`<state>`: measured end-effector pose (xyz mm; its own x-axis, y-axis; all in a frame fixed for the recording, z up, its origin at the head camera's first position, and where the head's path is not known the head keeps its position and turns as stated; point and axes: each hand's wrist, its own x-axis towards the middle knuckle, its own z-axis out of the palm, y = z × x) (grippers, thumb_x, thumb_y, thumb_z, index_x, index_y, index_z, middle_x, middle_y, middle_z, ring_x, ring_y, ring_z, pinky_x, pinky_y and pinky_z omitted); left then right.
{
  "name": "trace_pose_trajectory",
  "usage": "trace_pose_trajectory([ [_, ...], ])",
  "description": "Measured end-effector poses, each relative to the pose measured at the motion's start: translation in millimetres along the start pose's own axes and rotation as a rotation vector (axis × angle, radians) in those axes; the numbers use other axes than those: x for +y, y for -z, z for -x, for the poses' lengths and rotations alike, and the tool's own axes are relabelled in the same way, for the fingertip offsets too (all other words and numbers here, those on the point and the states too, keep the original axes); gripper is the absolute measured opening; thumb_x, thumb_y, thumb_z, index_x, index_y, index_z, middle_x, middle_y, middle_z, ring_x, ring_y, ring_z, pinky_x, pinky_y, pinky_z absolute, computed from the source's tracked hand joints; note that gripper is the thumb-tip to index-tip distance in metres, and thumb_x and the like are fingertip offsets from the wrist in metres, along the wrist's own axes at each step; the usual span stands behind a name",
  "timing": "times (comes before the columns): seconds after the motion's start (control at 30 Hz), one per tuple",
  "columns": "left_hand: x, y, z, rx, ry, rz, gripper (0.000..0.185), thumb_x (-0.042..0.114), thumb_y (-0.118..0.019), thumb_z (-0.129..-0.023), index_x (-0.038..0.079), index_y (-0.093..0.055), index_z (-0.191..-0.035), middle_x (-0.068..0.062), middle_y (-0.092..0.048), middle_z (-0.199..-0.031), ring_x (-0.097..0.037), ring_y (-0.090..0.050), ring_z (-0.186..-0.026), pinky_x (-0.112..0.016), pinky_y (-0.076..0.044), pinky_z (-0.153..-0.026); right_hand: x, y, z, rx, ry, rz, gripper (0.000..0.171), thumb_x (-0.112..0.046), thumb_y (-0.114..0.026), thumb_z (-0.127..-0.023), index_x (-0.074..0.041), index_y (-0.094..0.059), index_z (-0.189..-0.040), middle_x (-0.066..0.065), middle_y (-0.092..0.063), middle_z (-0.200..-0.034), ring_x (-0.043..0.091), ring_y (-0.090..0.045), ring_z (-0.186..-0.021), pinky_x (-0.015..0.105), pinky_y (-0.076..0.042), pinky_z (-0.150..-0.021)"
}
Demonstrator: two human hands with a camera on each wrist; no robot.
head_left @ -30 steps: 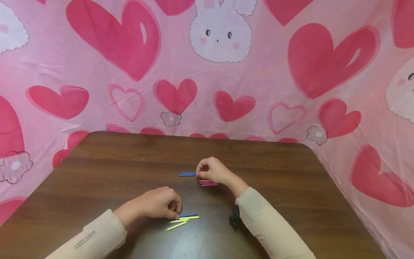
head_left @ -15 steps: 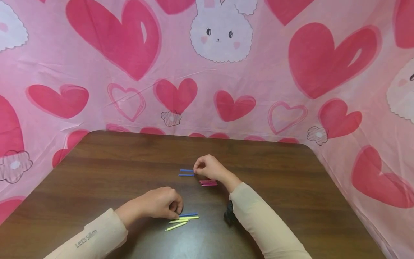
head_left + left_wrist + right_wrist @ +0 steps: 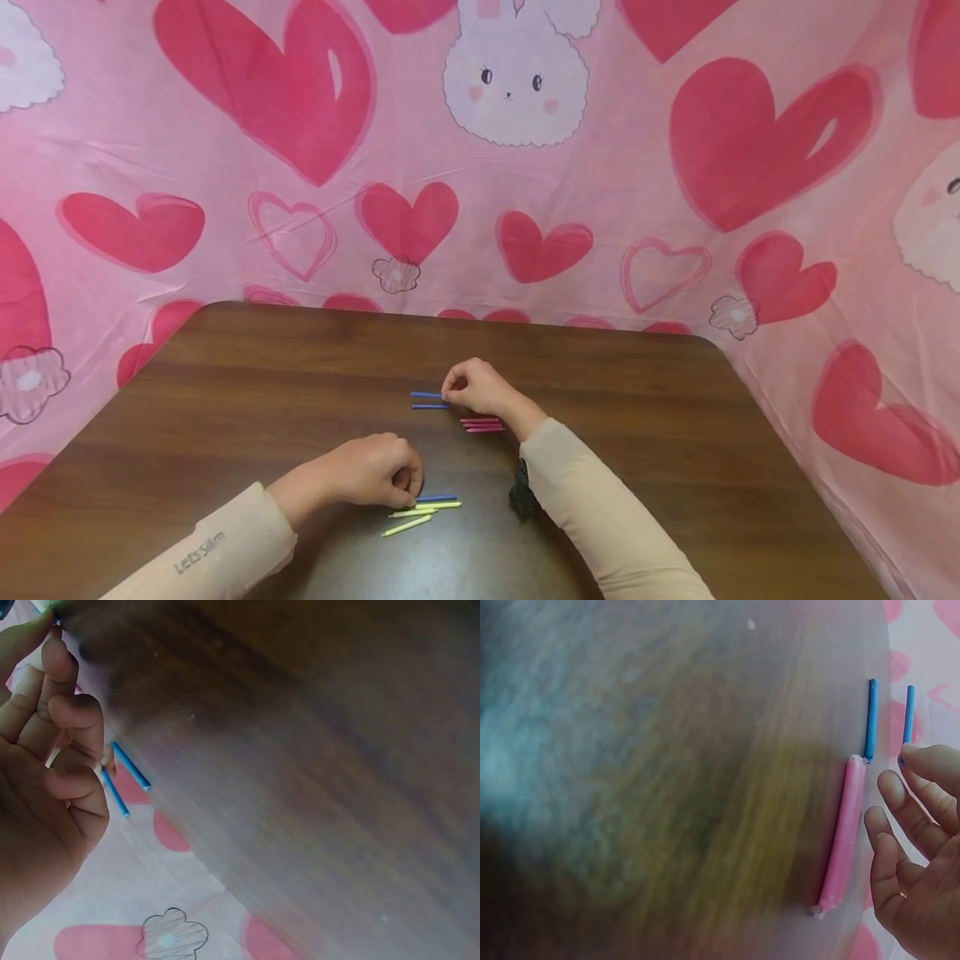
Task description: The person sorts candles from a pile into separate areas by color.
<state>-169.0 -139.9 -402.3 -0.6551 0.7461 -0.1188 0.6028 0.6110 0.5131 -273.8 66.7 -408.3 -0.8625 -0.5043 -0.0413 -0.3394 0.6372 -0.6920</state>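
Two blue sticks (image 3: 429,400) lie side by side on the dark wooden table (image 3: 247,392). My right hand (image 3: 472,386) has a fingertip (image 3: 919,757) on the end of the upper blue stick (image 3: 908,712), fingers loosely bent; the other blue stick (image 3: 871,718) lies free. A few pink sticks (image 3: 482,424) lie by that wrist, the pink sticks (image 3: 841,836) just left of the fingers. My left hand (image 3: 375,469) is curled, thumb and forefinger meeting on the left end of a yellow stick (image 3: 438,504) beside a blue one (image 3: 437,497). Curled fingers (image 3: 71,712) fill the left wrist view.
Two more yellow sticks (image 3: 408,519) lie loose below the left hand. A pink cloth with hearts and rabbits (image 3: 525,208) hangs behind and around the table. A black wrist camera (image 3: 521,495) sits under the right sleeve.
The right hand slid left and drew the upper blue stick up and away from the other one, so the two now lie apart. The left hand stayed put.
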Motion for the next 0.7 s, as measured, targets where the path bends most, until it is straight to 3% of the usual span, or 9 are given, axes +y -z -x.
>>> trace_pose_trajectory([
  [0.3,0.5,0.8,0.2,0.025,-0.016,-0.06,0.018,0.014,-0.073,-0.075,0.027,-0.064,-0.068,0.02,-0.046,-0.055,0.007,-0.041,-0.054,-0.016,-0.035,-0.049,1.6,-3.9,-2.4,-0.021,-0.038,0.009,0.008,-0.008,-0.071,-0.09,-0.007,-0.072,-0.082,-0.001,-0.063,-0.076,0.01,-0.05,-0.068,0.021,-0.043,-0.062],
  [0.7,0.8,-0.4,-0.4,0.013,-0.021,-0.064,0.019,0.013,-0.072,-0.074,0.027,-0.062,-0.065,0.021,-0.045,-0.054,0.007,-0.04,-0.052,-0.016,-0.032,-0.048,1.8,-5.2,-2.6,-0.026,-0.039,0.019,0.009,-0.008,-0.071,-0.09,-0.007,-0.073,-0.081,-0.001,-0.063,-0.073,0.009,-0.051,-0.064,0.021,-0.044,-0.06],
])
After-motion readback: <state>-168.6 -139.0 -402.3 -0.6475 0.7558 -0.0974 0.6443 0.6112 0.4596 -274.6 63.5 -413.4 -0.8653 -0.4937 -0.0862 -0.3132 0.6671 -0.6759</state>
